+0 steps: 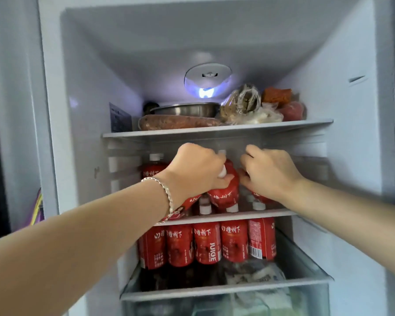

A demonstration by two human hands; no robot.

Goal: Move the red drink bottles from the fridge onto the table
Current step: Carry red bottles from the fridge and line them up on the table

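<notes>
Just above the middle shelf (pixel 244 214), the left hand (pixel 196 169) grips a tilted red bottle (pixel 226 192) by its neck. Beside it the right hand (pixel 269 173) curls over another red bottle (pixel 261 199); more red bottles (pixel 205 242) stand upright below that shelf

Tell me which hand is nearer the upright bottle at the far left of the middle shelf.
Left. The left hand grips a tilted bottle just right of the upright bottle; the right hand holds another bottle farther right, beyond the left.
</notes>
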